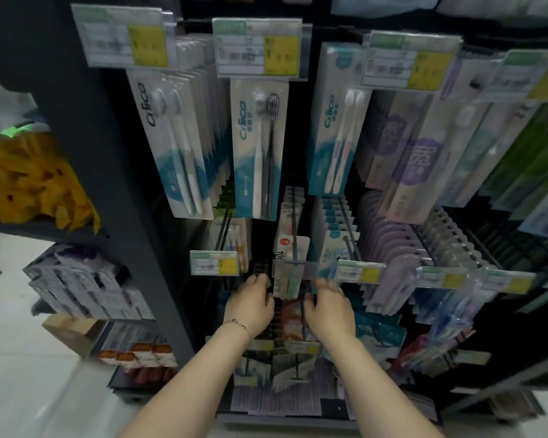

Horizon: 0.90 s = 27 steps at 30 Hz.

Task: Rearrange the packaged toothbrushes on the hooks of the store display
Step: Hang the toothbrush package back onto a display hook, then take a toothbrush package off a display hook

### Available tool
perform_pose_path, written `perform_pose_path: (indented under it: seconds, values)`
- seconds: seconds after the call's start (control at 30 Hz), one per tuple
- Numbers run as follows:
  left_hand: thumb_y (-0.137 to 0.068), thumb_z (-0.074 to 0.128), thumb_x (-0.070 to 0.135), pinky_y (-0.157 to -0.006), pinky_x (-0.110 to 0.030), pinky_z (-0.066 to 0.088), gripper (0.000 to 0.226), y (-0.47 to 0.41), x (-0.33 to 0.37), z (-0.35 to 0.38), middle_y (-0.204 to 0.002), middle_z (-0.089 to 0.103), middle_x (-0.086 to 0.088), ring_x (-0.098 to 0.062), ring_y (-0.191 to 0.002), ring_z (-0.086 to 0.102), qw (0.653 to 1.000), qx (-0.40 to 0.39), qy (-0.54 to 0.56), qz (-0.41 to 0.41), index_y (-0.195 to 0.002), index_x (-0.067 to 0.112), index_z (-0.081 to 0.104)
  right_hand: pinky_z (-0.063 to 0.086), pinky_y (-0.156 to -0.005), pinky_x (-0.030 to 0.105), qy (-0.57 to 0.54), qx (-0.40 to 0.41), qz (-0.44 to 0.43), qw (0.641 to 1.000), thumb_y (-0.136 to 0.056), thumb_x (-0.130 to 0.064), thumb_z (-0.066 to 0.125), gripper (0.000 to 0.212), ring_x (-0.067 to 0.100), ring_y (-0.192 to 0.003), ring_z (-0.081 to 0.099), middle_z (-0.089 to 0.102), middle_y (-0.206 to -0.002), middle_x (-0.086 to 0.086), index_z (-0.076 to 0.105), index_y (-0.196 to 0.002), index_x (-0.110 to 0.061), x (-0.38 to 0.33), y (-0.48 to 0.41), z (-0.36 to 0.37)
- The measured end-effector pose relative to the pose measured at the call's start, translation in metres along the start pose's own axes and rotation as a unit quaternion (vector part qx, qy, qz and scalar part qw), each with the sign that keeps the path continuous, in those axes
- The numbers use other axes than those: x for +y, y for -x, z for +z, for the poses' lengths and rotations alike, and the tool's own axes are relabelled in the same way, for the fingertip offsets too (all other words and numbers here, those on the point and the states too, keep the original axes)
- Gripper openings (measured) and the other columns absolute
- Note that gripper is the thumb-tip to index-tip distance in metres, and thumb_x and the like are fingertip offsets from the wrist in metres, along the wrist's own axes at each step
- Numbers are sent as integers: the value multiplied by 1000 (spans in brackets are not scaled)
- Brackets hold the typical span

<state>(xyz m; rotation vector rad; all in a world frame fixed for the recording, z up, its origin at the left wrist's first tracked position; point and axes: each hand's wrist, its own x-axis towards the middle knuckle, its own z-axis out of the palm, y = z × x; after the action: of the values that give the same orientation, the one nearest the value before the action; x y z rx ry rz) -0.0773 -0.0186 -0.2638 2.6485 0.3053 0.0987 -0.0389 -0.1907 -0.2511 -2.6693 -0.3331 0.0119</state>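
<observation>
While the front toothbrush pack (291,267) (white, red round tag) hangs on its middle-row hook (295,216), left hand (250,300) and right hand (329,306) sit either side of its lower end, fingers curled, grip indiscernible.

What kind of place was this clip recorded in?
Most likely a shop's toiletries aisle: packaged toothbrushes hang in rows on display hooks, a printed price label fronts each hook in the top row, and stacked boxed goods sit on the left.
</observation>
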Motion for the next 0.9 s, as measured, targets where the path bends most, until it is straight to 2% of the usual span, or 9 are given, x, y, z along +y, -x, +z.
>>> perform_pose_path:
  seconds: [0.1, 0.23, 0.33, 0.43, 0.53, 0.67, 0.8, 0.83, 0.9]
  values:
    - [-98, 48, 31, -77, -44, 56, 11, -9, -4, -1, -108, 55, 0, -22, -92, 58, 1000, 6, 9, -5, -104, 23, 49, 47, -92, 38, 12, -10, 9, 1000, -98, -30, 46, 38, 29, -116, 53, 52, -131, 6, 46, -134, -18, -5, -3, 3]
    - [-97, 51, 29, -76, -45, 57, 16, -26, -3, -4, -117, 54, 0, -24, -93, 61, 999, 3, 45, -17, -112, 24, 49, 50, -89, 37, -13, -21, 15, 1000, -101, -30, 42, 38, 27, -113, 54, 51, -131, 7, 42, -137, -17, -7, -16, 5]
    - [-98, 53, 25, -91, -45, 54, 36, -41, 1, -6, -134, 52, -1, -23, -115, 57, 996, 1, 86, -26, -133, 23, 44, 53, -85, 38, -40, -54, 51, 996, -100, -20, 42, 37, 27, -107, 57, 51, -131, 5, 41, -136, -21, -12, -34, 4]
    - [-95, 63, 26, -102, -41, 50, 52, -54, 2, -6, -137, 54, 0, -17, -121, 55, 983, -14, 183, -22, -142, 24, 41, 46, -100, 42, -95, -69, 69, 991, -98, -27, 44, 38, 24, -117, 52, 48, -136, 0, 41, -136, -28, -20, -52, 2]
    - [-93, 66, 31, -97, -43, 54, 39, -66, 3, -6, -122, 63, 6, -12, -111, 62, 964, -26, 265, -8, -128, 33, 49, 43, -105, 46, -161, -79, 68, 981, -94, -34, 49, 39, 22, -119, 52, 50, -133, -1, 43, -133, -27, -25, -64, 7]
    - [-95, 57, 32, -95, -51, 53, 14, -78, -2, 1, -107, 69, 5, -16, -104, 66, 950, -28, 309, -7, -108, 34, 58, 48, -98, 42, -173, -71, 44, 981, -95, -24, 50, 9, 24, -104, 59, 60, -113, 7, 53, -104, -23, -19, -72, 18]
    - [-96, 55, 29, -97, -49, 52, 12, -71, 6, -3, -105, 70, -5, -19, -103, 66, 940, -25, 339, -12, -103, 23, 63, 49, -87, 39, -366, -36, 118, 922, -100, -28, 50, 23, 28, -90, 62, 66, -91, 12, 65, -89, -14, -24, -67, 17]
    - [-96, 55, 29, -97, -48, 53, 10, -67, 9, -5, -105, 71, -4, -19, -104, 66, 935, -25, 353, -10, -101, 24, 63, 50, -81, 37, -391, -40, 139, 909, -98, -31, 53, 22, 29, -89, 62, 67, -89, 11, 66, -88, -17, -27, -62, 16]
    - [-97, 55, 27, -94, -47, 55, 6, -57, 12, -8, -101, 71, 2, -16, -100, 68, 936, -29, 351, 2, -95, 29, 61, 49, -72, 33, -385, -43, 150, 910, -97, -32, 54, 11, 26, -94, 61, 66, -94, 4, 63, -92, -30, -29, -52, 16]
